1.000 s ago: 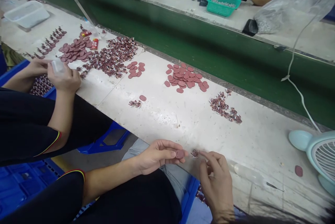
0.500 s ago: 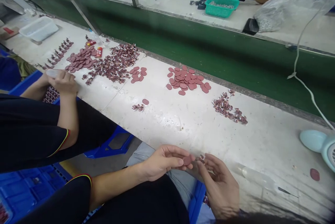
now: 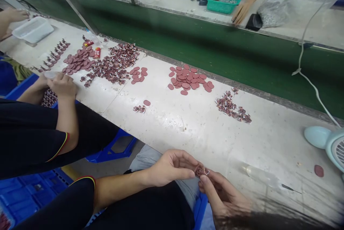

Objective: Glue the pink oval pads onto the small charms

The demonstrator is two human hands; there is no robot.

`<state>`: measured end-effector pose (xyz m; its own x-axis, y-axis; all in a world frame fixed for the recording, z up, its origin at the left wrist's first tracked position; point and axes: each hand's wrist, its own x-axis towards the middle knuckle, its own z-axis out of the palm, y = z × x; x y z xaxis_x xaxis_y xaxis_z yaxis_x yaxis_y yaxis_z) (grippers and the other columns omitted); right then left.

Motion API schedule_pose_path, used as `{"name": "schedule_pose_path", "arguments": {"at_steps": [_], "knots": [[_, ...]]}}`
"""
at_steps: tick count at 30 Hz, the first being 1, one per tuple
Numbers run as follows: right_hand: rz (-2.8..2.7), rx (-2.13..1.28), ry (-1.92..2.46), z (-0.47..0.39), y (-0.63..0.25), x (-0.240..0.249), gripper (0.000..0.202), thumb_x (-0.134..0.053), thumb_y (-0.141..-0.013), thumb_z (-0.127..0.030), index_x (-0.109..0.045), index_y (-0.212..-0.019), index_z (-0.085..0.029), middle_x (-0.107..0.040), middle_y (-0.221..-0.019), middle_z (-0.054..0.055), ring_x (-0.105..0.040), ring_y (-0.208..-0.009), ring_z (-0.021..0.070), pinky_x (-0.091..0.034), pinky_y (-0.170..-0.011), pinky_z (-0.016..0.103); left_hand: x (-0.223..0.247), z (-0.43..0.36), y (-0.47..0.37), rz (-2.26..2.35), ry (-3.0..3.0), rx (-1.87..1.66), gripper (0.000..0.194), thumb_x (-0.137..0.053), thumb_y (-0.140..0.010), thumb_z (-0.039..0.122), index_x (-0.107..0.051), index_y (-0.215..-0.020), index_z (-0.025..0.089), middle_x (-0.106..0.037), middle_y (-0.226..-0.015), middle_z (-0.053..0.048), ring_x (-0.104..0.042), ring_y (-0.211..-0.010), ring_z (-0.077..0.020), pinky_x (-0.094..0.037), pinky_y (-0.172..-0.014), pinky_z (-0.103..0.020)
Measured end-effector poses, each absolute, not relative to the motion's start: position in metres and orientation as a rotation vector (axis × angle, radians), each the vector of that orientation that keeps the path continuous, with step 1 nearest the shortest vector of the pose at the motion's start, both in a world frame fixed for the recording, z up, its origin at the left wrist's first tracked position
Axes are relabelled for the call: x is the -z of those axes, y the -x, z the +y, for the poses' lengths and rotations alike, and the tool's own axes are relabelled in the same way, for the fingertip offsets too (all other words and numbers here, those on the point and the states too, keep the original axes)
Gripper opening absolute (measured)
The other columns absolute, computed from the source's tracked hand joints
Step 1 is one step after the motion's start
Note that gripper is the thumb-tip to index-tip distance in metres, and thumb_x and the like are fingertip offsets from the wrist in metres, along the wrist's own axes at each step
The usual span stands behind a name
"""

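Observation:
Near the table's front edge, my left hand (image 3: 173,167) grips a dark red oval disc, now mostly hidden between the fingers. My right hand (image 3: 221,190) pinches a small red-and-white figure piece (image 3: 205,171), which meets the disc at my left fingertips. A pile of dark red oval discs (image 3: 188,76) lies at the back of the white table (image 3: 166,119), with a smaller group of discs (image 3: 139,75) to its left. Small figure pieces (image 3: 231,108) lie in a heap at the right. One loose disc (image 3: 146,102) rests beside a few more pieces (image 3: 139,109).
A clear bottle (image 3: 260,175) lies right of my hands, near a single disc (image 3: 319,171) and a pale blue fan (image 3: 330,144). At the left a person's hands (image 3: 63,85) work beside a large heap of pieces (image 3: 113,66). Beyond the green strip (image 3: 166,33) stands a green basket (image 3: 223,2).
My hands have come together, bringing the figure piece against the disc. Across the green strip, a person's hand has reached into the green basket. Another hand has appeared at the far left.

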<state>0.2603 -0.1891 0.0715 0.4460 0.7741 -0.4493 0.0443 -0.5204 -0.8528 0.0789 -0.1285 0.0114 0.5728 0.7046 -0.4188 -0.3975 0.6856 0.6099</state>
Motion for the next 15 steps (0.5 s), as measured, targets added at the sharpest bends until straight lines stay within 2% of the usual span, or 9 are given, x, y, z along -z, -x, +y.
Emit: {"name": "schedule_pose_path", "arguments": {"at_steps": [3, 7, 11, 15], "knots": [[-0.673, -1.151, 1.869, -0.189, -0.261, -0.074, 0.039, -0.102, -0.070, -0.077, -0.099, -0.089, -0.043, -0.094, -0.083, -0.001, -0.086, -0.068, 0.0257, -0.080, -0.069, 0.041, -0.013, -0.128, -0.081, 0.710, -0.530, -0.678, 0.040, -0.116, -0.080, 0.040, -0.088, -0.092, 0.014, -0.095, -0.129, -0.022, -0.093, -0.123, -0.0360, -0.070, -0.119, -0.051], [-0.512, -1.236, 1.759, -0.190, -0.260, -0.068, 0.038, -0.108, -0.070, -0.069, -0.098, -0.087, -0.036, -0.089, -0.073, -0.002, -0.085, -0.066, 0.0177, -0.075, -0.067, 0.025, -0.015, -0.128, -0.083, 0.732, -0.597, -0.664, 0.043, -0.114, -0.081, 0.048, -0.088, -0.087, 0.014, -0.095, -0.129, -0.022, -0.092, -0.128, -0.0405, -0.070, -0.120, -0.055], [-0.536, -1.243, 1.684, -0.195, -0.269, -0.049, 0.036, -0.112, -0.069, -0.060, -0.098, -0.087, -0.032, -0.088, -0.071, 0.002, -0.084, -0.063, 0.0205, -0.076, -0.062, 0.030, -0.017, -0.128, -0.083, 0.737, -0.606, -0.658, 0.044, -0.112, -0.083, 0.053, -0.089, -0.087, 0.016, -0.096, -0.126, -0.017, -0.091, -0.131, -0.0423, -0.070, -0.121, -0.057], [-0.496, -1.272, 1.696, -0.202, -0.278, -0.036, 0.037, -0.112, -0.069, -0.059, -0.098, -0.091, -0.032, -0.088, -0.070, 0.002, -0.083, -0.062, 0.0217, -0.079, -0.065, 0.035, -0.018, -0.130, -0.089, 0.722, -0.582, -0.658, 0.041, -0.111, -0.085, 0.050, -0.088, -0.087, 0.016, -0.097, -0.119, -0.017, -0.093, -0.119, -0.0375, -0.071, -0.118, -0.056]]}}
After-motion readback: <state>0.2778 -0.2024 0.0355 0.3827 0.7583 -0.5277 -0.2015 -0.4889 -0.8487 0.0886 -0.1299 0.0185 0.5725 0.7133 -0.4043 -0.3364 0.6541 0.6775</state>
